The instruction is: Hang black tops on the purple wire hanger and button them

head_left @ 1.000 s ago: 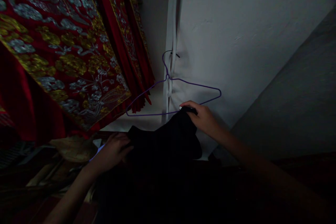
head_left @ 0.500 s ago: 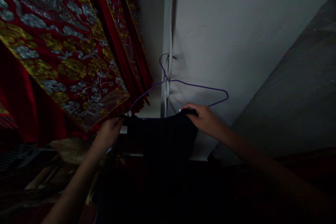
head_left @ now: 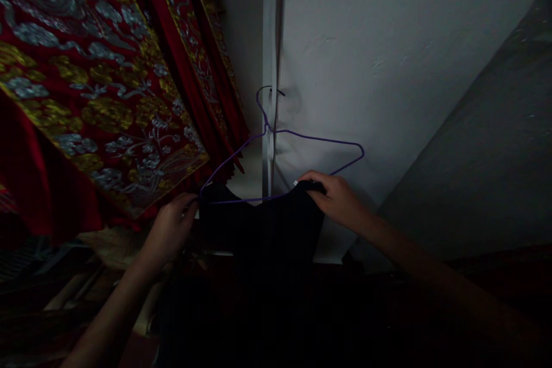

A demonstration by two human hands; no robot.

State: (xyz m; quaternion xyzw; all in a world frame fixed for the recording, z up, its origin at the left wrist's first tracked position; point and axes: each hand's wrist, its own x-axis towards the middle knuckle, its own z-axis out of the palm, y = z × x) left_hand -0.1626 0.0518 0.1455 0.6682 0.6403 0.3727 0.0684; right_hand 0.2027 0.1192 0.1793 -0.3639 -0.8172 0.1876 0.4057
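A purple wire hanger (head_left: 319,138) hangs by its hook from a pale vertical strip along the wall. Below it, a black garment (head_left: 263,236) is stretched between my two hands; its kind is hard to tell in the dark. My left hand (head_left: 175,221) pinches the garment's left upper edge, close to the hanger's lower left corner. The hanger's bottom bar passes in front of the cloth on that side. My right hand (head_left: 332,192) grips the right upper edge, beside a small white tag, under the hanger's right arm. The garment's lower part is lost in shadow.
Red cloth (head_left: 107,115) with gold and silver embroidery hangs at the left. A pale wall (head_left: 366,40) stands behind the hanger, with a darker wall (head_left: 495,155) to the right. Dim, unclear items (head_left: 73,293) lie at the lower left.
The hanger's left corner has moved down and left, and its bottom bar now crosses in front of the garment. My left hand has shifted slightly left; my right hand stays almost in place.
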